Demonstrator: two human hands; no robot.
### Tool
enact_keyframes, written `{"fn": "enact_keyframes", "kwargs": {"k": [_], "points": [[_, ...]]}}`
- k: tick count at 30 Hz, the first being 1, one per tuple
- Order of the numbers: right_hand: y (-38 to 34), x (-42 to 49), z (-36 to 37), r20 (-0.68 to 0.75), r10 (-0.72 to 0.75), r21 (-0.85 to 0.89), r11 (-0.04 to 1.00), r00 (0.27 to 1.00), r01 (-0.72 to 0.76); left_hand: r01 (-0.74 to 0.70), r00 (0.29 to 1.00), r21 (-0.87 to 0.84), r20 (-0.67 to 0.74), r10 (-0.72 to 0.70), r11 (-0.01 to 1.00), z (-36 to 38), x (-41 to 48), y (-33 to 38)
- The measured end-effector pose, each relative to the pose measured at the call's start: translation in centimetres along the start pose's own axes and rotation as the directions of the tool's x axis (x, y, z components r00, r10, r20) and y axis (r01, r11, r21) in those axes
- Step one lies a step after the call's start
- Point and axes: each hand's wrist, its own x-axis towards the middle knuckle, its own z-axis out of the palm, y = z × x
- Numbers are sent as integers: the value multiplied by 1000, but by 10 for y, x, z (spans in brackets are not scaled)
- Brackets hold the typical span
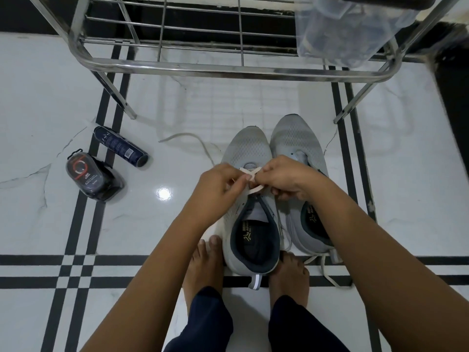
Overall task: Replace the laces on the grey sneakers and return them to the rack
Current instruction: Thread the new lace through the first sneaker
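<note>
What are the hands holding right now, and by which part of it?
The pale lace. The left hand and right hand each pinch it at the crossing over the eyelets of the nearer grey sneaker.

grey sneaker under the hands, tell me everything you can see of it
The grey sneaker stands upright on the white tiled floor, toe toward the steel rack, heel between bare feet. It has a mesh upper, pale sole, dark collar, dark insole with gold print and a pale heel tab. Its side lies against the other sneaker. A flat cream lace crosses above its tongue, pinched by the left hand and right hand.
</note>
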Motion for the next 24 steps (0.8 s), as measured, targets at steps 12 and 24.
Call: {"fn": "enact_keyframes", "kwargs": {"k": [12,24], "points": [[33,-14,-28,31,46,93,994,998,-48,306,948,160,42,-317,938,-2,38,-27],[27,-22,-33,32,-42,-33,999,999,43,294,950,142,62,-305,945,-12,42,-6]]}}
